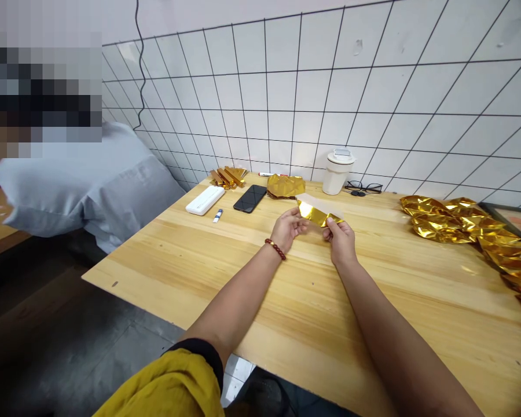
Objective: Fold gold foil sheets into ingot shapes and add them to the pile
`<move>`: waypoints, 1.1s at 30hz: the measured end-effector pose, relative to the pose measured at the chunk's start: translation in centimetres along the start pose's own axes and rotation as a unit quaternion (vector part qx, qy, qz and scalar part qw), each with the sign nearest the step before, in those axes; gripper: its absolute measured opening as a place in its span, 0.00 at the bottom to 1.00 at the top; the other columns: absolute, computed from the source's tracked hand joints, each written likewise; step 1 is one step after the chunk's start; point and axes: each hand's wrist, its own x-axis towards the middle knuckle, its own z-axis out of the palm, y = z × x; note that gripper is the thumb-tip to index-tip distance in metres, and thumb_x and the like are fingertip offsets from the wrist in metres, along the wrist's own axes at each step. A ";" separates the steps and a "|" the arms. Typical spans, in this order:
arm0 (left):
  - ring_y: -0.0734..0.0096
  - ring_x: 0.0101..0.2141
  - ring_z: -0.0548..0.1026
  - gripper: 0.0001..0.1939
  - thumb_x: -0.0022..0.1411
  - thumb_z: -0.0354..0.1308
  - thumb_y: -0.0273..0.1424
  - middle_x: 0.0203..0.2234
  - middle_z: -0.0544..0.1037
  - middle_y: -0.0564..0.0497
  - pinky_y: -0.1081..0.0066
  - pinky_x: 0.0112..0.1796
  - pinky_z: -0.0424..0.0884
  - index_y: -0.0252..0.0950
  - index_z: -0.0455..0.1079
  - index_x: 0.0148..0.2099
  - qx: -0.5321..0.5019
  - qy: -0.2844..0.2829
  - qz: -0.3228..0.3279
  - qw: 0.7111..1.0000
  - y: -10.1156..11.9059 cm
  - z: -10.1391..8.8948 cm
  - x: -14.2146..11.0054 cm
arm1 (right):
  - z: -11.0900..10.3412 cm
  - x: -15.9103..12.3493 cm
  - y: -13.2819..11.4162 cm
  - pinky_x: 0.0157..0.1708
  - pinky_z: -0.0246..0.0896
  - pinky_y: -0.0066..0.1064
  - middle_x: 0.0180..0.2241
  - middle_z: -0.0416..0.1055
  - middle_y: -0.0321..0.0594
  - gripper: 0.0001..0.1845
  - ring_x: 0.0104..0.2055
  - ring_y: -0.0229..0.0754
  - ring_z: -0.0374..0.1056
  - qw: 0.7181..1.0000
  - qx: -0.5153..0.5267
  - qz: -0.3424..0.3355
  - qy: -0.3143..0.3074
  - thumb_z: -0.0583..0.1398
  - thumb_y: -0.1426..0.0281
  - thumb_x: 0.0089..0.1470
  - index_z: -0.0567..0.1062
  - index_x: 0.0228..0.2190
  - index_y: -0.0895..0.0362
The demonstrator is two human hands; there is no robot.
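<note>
Behind everything we saw a white tiled wall (pixel 226 81) ruled with dark lines, and before it our wooden table (pixel 200 260). Past its left edge was another person's pale grey garment (pixel 82 179). Crumpled gold foil (pixel 451 223) sprawled along the table's right side, just beside a dark-edged frame (pixel 512 222).

Over the middle of the table we had our left hand (pixel 289 230) and our right hand (pixel 342 240), a little apart from each other. Both were clamped on one gold sheet (pixel 315 212), the left at its left end, the right at its lower right with the thumb on the shiny face. The sheet was raised and tilted, a pale part showing above the gold.

Beyond it, near the wall, a lidded white cup (pixel 336 174) stood upright. A flat gold pile (pixel 285 186) lay just beside a dark phone (pixel 249 198), with a white block (pixel 205 200) farther left and gold strips (pixel 228 176) behind. We noticed glasses (pixel 364 187) right of the cup, a beaded bracelet (pixel 275 248) around our left wrist, and a small blue-and-white tube (pixel 217 215) between block and phone.
</note>
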 end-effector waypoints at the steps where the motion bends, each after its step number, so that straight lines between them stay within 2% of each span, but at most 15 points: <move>1: 0.75 0.26 0.75 0.12 0.52 0.64 0.28 0.29 0.77 0.51 0.74 0.30 0.70 0.33 0.72 0.40 -0.018 0.016 -0.004 1.000 0.1 -0.1 0.1 | 0.0 0.0 0.0 0.20 0.50 0.25 0.15 0.67 0.30 0.23 0.18 0.31 0.57 1.000 -0.002 0.002 -0.002 0.71 0.53 0.35 0.71 0.24 0.56; 4: 0.76 0.24 0.73 0.11 0.56 0.65 0.34 0.28 0.77 0.49 0.74 0.29 0.70 0.32 0.72 0.38 -0.023 0.030 -0.006 0.999 -0.1 -0.3 0.3 | -0.1 -0.1 0.0 0.20 0.50 0.25 0.13 0.65 0.30 0.20 0.17 0.32 0.56 1.000 -0.014 0.000 -0.012 0.70 0.54 0.37 0.71 0.24 0.55; 10: 0.79 0.24 0.72 0.15 0.47 0.74 0.33 0.25 0.77 0.51 0.76 0.29 0.69 0.31 0.73 0.32 0.003 0.035 0.002 0.999 -0.6 -0.3 0.4 | 0.0 -0.3 0.0 0.21 0.50 0.25 0.14 0.65 0.30 0.23 0.18 0.32 0.56 0.998 -0.027 -0.021 -0.046 0.70 0.51 0.39 0.74 0.26 0.56; 15: 0.77 0.27 0.73 0.16 0.46 0.74 0.34 0.27 0.79 0.50 0.75 0.30 0.68 0.30 0.74 0.33 -0.002 0.021 0.009 1.000 -0.3 0.0 0.1 | 0.0 -0.3 0.5 0.21 0.53 0.28 0.15 0.67 0.34 0.29 0.17 0.32 0.57 0.992 -0.111 -0.032 -0.058 0.67 0.43 0.39 0.74 0.20 0.57; 23: 0.80 0.24 0.71 0.16 0.46 0.74 0.34 0.24 0.76 0.53 0.77 0.27 0.65 0.31 0.72 0.30 -0.036 0.061 0.030 0.997 -0.3 -0.1 0.3 | -0.1 -0.3 0.6 0.22 0.56 0.28 0.17 0.70 0.37 0.29 0.19 0.34 0.60 0.991 -0.115 -0.038 -0.064 0.67 0.42 0.38 0.72 0.18 0.57; 26: 0.83 0.21 0.67 0.18 0.44 0.75 0.35 0.20 0.72 0.56 0.79 0.23 0.62 0.31 0.71 0.29 -0.024 0.059 0.038 0.997 -0.5 -0.1 0.4 | 0.0 -0.4 0.3 0.21 0.54 0.27 0.17 0.70 0.37 0.29 0.19 0.33 0.59 0.992 -0.106 -0.046 -0.054 0.66 0.43 0.41 0.71 0.17 0.56; 30: 0.89 0.14 0.58 0.20 0.44 0.75 0.38 0.19 0.69 0.58 0.79 0.16 0.47 0.31 0.71 0.29 0.021 0.026 0.029 0.999 -0.6 -0.1 0.3 | 0.0 -0.3 0.0 0.19 0.50 0.27 0.16 0.68 0.34 0.28 0.17 0.32 0.55 0.995 -0.088 -0.052 -0.011 0.66 0.44 0.42 0.73 0.20 0.56; 31: 0.89 0.14 0.58 0.20 0.45 0.75 0.38 0.19 0.70 0.58 0.79 0.15 0.46 0.31 0.71 0.29 0.025 0.023 0.026 0.999 -0.6 -0.2 0.3 | 0.0 -0.3 0.0 0.19 0.49 0.27 0.16 0.67 0.34 0.27 0.17 0.32 0.55 0.995 -0.085 -0.052 -0.004 0.66 0.44 0.41 0.73 0.20 0.56; 33: 0.87 0.15 0.63 0.18 0.47 0.74 0.36 0.19 0.72 0.56 0.80 0.16 0.52 0.31 0.71 0.30 0.015 0.031 0.017 0.999 -0.5 -0.2 0.3 | 0.0 -0.3 0.0 0.20 0.49 0.27 0.16 0.67 0.33 0.27 0.17 0.32 0.55 0.995 -0.088 -0.053 -0.005 0.68 0.45 0.40 0.72 0.19 0.56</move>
